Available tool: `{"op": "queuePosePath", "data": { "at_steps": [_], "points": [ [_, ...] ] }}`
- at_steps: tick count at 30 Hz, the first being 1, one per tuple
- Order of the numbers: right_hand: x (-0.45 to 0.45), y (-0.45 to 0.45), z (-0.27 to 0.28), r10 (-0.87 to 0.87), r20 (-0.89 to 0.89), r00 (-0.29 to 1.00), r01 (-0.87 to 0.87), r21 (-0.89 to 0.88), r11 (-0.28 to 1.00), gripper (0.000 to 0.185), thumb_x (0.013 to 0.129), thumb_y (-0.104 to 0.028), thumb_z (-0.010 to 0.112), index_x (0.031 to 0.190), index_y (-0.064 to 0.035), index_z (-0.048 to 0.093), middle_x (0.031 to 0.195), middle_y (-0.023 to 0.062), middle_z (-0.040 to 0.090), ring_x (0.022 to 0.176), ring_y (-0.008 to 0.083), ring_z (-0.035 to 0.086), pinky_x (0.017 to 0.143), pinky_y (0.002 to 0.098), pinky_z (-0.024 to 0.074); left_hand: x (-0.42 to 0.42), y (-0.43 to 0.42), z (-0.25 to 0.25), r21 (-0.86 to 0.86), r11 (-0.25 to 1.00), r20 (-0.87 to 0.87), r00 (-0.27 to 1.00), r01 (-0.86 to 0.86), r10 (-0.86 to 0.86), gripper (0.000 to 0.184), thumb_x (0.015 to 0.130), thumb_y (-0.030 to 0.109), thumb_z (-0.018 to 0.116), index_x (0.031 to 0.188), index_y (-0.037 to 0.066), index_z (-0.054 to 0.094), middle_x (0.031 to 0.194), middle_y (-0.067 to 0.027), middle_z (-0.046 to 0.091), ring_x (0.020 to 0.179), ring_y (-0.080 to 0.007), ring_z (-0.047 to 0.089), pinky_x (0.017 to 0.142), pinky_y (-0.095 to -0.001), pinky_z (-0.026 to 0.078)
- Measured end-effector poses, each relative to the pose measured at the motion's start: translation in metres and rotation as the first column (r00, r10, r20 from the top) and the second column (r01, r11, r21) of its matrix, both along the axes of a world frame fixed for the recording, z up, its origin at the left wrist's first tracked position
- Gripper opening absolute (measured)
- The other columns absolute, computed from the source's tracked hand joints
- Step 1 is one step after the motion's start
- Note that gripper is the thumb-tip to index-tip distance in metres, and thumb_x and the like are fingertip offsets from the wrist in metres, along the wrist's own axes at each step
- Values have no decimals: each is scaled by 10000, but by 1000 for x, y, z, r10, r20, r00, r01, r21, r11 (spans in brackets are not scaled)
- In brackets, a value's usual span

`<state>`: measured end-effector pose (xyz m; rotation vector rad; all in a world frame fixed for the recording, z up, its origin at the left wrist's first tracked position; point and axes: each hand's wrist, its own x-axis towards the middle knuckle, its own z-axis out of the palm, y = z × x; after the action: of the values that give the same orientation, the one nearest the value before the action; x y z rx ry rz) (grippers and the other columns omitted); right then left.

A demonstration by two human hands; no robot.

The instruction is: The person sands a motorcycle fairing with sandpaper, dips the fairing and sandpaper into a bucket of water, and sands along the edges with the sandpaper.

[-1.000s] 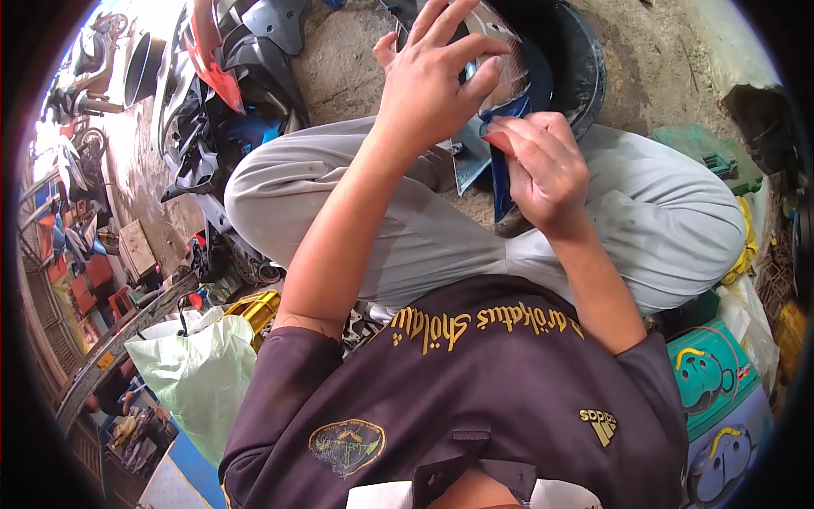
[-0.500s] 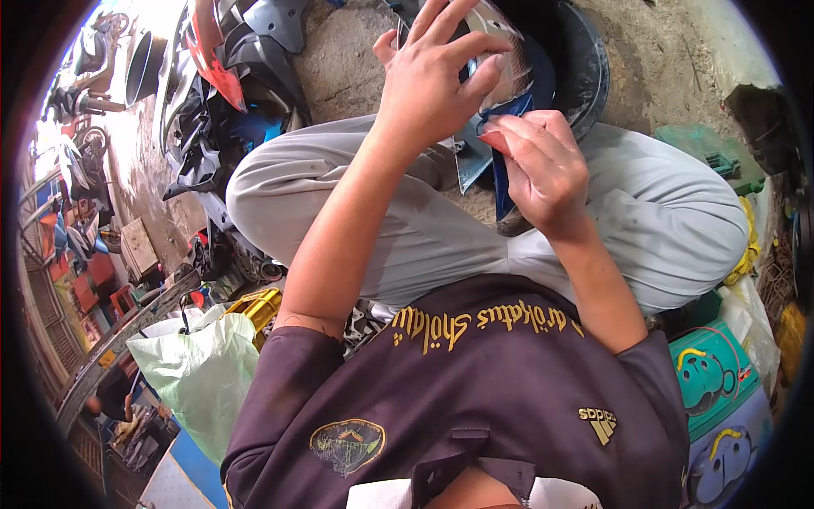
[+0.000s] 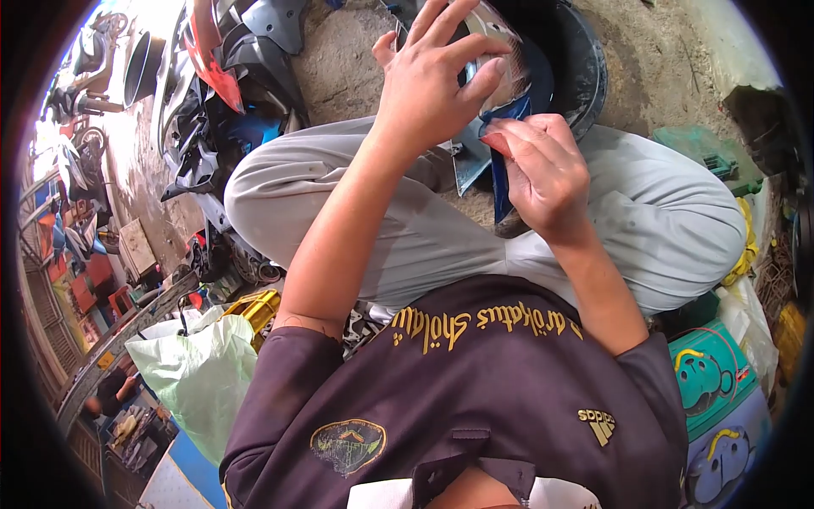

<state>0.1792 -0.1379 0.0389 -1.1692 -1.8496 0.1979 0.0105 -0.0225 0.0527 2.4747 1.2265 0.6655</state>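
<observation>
My left hand is palm down with its fingers spread over a glossy blue panel that looks like a motorcycle body part. It touches the upper part, and its palm hides some of the surface. My right hand is closed, pinching a small reddish sheet that looks like sandpaper. The sheet lies against the panel's edge, just below the left thumb. The panel's pointed lower end hangs between my crossed legs.
A dark round tub stands behind the panel. Motorcycle fairings are heaped at the left, near a pale green bag and a yellow crate. Green and purple cases lie to the right. Another person is far left.
My right hand has shifted very slightly with the reddish sheet, which shows less of its face. My left hand stays in place. At the far left, the other person's arm has moved.
</observation>
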Motion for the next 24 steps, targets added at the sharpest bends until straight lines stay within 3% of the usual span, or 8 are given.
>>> {"op": "queuePosePath", "data": {
  "at_steps": [24],
  "points": [
    [-7, -1, 2, -53, -10, 999, 53, 8, 999, 228, 819, 44, 816, 1038, 32, 755, 1052, 118, 783, 892, 331, 684, 788, 413, 586, -1, -1, 3, 2, 1000, -3, 1000, -4, 4, 272, 969, 288, 677, 1187, 197, 812, 1656, -165, 536, 1589, -415, 415, 1146, -660, 326]
  ]
}}
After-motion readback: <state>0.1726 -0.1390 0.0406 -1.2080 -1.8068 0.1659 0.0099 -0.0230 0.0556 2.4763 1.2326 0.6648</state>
